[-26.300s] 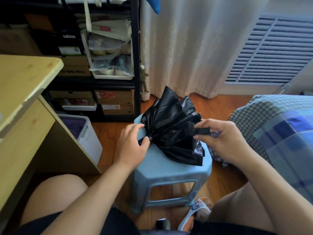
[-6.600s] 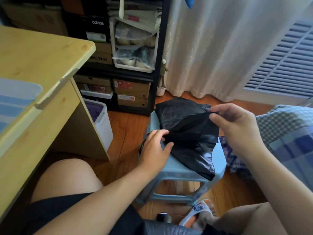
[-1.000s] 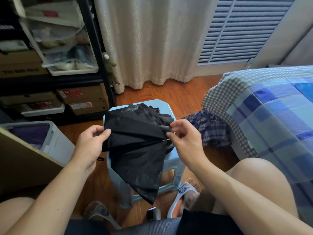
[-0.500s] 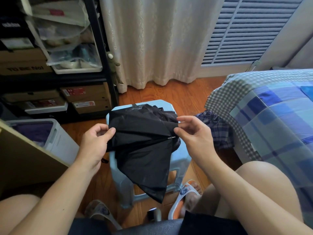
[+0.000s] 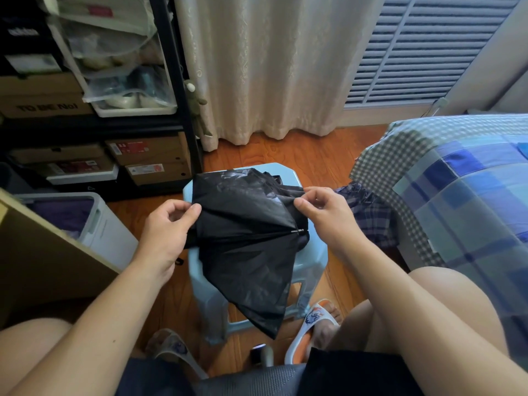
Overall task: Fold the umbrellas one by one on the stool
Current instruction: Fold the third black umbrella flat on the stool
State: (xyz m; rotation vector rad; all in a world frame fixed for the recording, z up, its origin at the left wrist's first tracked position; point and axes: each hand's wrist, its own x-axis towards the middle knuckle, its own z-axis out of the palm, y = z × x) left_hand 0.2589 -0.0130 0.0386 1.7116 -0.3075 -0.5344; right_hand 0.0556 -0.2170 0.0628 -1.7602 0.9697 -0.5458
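Observation:
A black umbrella (image 5: 245,232) lies collapsed over the pale blue plastic stool (image 5: 311,267), its cloth loose and one panel hanging down past the stool's front edge. A metal rib tip shows at the cloth's right side. My left hand (image 5: 168,224) pinches the left edge of the cloth between thumb and fingers. My right hand (image 5: 325,212) pinches a fold of cloth at the upper right, just above the rib tip. Both hands hold the cloth stretched between them above the stool seat.
A black shelf rack (image 5: 171,81) with shoe boxes stands at back left. A white bin (image 5: 97,224) and a wooden desk (image 5: 43,252) are on the left. A bed with a checked blue cover (image 5: 457,195) fills the right. My feet in sandals (image 5: 314,318) flank the stool.
My right hand has moved up from the rib tip to a higher fold of the cloth. My left hand keeps its pinch. The view has shifted slightly.

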